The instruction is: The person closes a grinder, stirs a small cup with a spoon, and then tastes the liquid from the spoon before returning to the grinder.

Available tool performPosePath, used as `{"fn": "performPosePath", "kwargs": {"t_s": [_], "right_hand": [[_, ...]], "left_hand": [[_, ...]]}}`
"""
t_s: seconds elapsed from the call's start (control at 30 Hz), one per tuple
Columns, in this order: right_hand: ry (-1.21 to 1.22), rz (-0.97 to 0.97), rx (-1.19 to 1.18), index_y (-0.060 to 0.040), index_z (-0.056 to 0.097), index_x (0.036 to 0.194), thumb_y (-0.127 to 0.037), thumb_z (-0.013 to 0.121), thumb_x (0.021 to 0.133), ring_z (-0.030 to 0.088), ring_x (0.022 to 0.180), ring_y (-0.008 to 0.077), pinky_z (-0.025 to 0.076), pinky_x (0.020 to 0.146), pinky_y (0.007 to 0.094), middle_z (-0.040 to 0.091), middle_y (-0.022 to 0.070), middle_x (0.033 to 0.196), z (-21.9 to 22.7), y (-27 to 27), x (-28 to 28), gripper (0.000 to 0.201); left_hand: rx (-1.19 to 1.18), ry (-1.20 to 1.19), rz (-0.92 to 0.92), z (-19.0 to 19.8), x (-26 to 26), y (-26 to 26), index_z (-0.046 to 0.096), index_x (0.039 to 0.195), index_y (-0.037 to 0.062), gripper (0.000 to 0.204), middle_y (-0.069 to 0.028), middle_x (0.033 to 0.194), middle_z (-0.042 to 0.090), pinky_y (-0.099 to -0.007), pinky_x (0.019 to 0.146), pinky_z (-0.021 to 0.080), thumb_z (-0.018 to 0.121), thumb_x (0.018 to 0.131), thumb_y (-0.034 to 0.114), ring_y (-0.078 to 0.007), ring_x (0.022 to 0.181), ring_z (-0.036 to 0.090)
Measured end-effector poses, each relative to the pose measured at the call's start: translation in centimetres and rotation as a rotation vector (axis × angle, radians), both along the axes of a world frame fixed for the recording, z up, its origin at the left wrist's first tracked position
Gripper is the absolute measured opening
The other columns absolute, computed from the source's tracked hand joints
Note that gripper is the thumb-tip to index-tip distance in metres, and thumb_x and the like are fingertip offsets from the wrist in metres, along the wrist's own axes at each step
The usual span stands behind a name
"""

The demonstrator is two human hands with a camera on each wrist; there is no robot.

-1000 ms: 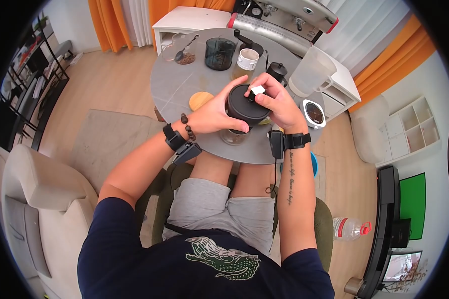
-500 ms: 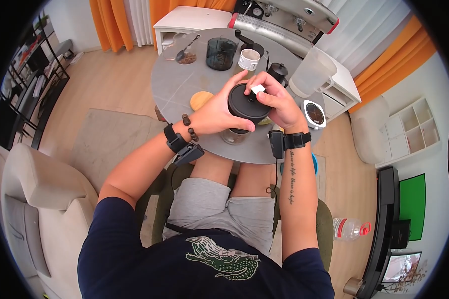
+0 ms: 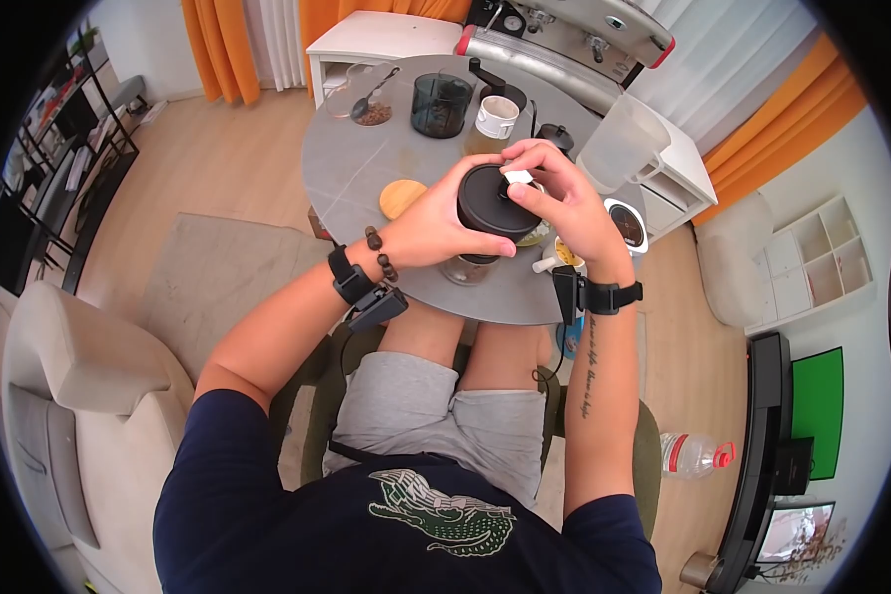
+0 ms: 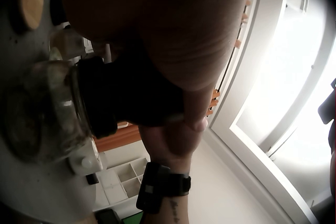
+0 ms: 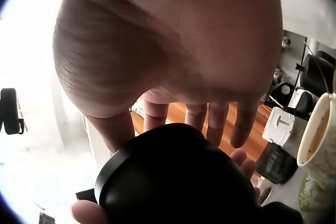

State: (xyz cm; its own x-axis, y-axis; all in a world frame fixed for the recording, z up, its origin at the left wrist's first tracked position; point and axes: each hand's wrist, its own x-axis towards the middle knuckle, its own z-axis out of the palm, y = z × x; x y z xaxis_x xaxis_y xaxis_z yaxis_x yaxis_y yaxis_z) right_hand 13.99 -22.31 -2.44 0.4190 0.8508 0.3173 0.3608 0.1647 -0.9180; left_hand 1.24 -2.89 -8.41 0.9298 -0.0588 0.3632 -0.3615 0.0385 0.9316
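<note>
A black hand grinder with a clear glass jar as its base stands upright near the table's front edge. My left hand grips its black body, thumb across the near side. At the top, my right hand pinches a small white-topped knob between thumb and fingers. In the left wrist view the glass jar shows under the black body, its contents dim. From the right wrist, the grinder's black top fills the lower middle and hides the knob; fingers of my left hand show at its sides.
Around the grey table stand a wooden disc, a smoky container, a glass dish with brown bits, a white cup, a clear pitcher, a round-faced scale and a small white cup.
My right hand and forearm have shifted right, uncovering the small white cup on the table. The grinder and my left hand have moved slightly right; both hands keep their hold.
</note>
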Motion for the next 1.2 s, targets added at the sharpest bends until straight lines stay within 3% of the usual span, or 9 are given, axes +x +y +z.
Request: {"fn": "performPosePath", "kwargs": {"t_s": [0.17,0.3,0.37,0.47,0.6,0.7,0.8,0.87,1.2], "right_hand": [[-0.528,-0.265,-0.139,-0.0040,0.074,0.120,-0.024,0.076,0.105,0.069,0.119,0.0270,0.054,0.103,0.0382,0.067,0.0109,0.129,1.8,-0.6,-2.5,0.025],[-0.685,-0.364,-0.177,-0.0052,0.075,0.123,-0.028,0.075,0.104,0.071,0.109,0.0322,0.057,0.095,0.0405,0.070,0.0129,0.122,3.2,-0.9,-4.7,0.029],[-0.886,-0.447,-0.248,-0.0066,0.076,0.121,-0.031,0.075,0.103,0.072,0.103,0.0350,0.058,0.090,0.0439,0.072,0.0119,0.116,3.9,-1.0,-5.4,0.031],[-0.988,-0.450,-0.306,-0.0067,0.077,0.119,-0.033,0.076,0.101,0.072,0.100,0.0361,0.058,0.087,0.0458,0.073,0.0114,0.111,4.5,-0.7,-5.7,0.031],[-0.995,-0.406,-0.350,-0.0068,0.077,0.116,-0.034,0.077,0.101,0.072,0.098,0.0364,0.058,0.085,0.0464,0.071,0.0122,0.107,5.4,-0.7,-5.5,0.031],[-0.871,-0.350,-0.394,-0.0075,0.078,0.115,-0.035,0.076,0.102,0.071,0.097,0.0372,0.058,0.083,0.0475,0.070,0.0132,0.104,6.1,-0.8,-5.2,0.030],[-0.990,-0.363,-0.467,-0.0081,0.078,0.115,-0.036,0.075,0.103,0.071,0.096,0.0378,0.058,0.082,0.0485,0.069,0.0136,0.102,6.5,-0.7,-5.0,0.031],[-1.058,-0.371,-0.484,-0.0079,0.078,0.115,-0.038,0.074,0.104,0.071,0.096,0.0376,0.057,0.081,0.0491,0.069,0.0133,0.100,6.6,-0.5,-5.1,0.032],[-1.164,-0.395,-0.521,-0.0086,0.076,0.109,-0.041,0.071,0.105,0.072,0.091,0.0367,0.056,0.076,0.0492,0.070,0.0113,0.096,6.4,-0.3,-5.4,0.033]], "left_hand": [[-0.035,-0.034,-0.001,0.2,0.0,-0.2,0.038,0.163,0.0054,0.103,-0.0110,0.147,0.061,-0.0356,0.114,0.054,0.101,0.083,0.016,-0.0177,0.137,0.061],[0.024,-0.054,0.030,0.0,-0.1,-0.4,0.038,0.162,0.0062,0.101,-0.0109,0.146,0.062,-0.0356,0.112,0.055,0.100,0.083,0.016,-0.0176,0.136,0.062],[0.001,-0.052,0.030,-0.2,0.0,-0.5,0.038,0.162,0.0067,0.101,-0.0111,0.146,0.062,-0.0356,0.112,0.056,0.101,0.083,0.017,-0.0177,0.135,0.062],[0.029,-0.041,0.031,-0.1,-0.1,-0.5,0.038,0.162,0.0075,0.102,-0.0110,0.145,0.062,-0.0354,0.111,0.057,0.101,0.083,0.017,-0.0178,0.134,0.063],[0.040,-0.049,0.054,-0.3,0.0,-0.6,0.038,0.162,0.0080,0.103,-0.0108,0.145,0.063,-0.0356,0.111,0.057,0.102,0.082,0.019,-0.0182,0.133,0.063],[0.070,-0.101,0.085,-0.6,0.1,-0.5,0.038,0.162,0.0081,0.103,-0.0108,0.144,0.063,-0.0361,0.110,0.057,0.102,0.082,0.020,-0.0187,0.132,0.064],[0.048,-0.067,0.069,-0.5,0.0,-0.6,0.038,0.162,0.0083,0.103,-0.0111,0.144,0.063,-0.0365,0.110,0.057,0.102,0.082,0.021,-0.0190,0.132,0.064],[0.022,-0.025,0.039,-0.3,-0.2,-0.7,0.037,0.164,0.0073,0.101,-0.0103,0.151,0.060,-0.0368,0.116,0.053,0.099,0.084,0.013,-0.0179,0.139,0.060],[0.014,-0.028,0.055,-0.3,-0.2,-0.8,0.038,0.164,0.0076,0.099,-0.0099,0.150,0.061,-0.0364,0.115,0.054,0.098,0.085,0.010,-0.0175,0.138,0.061]]}}
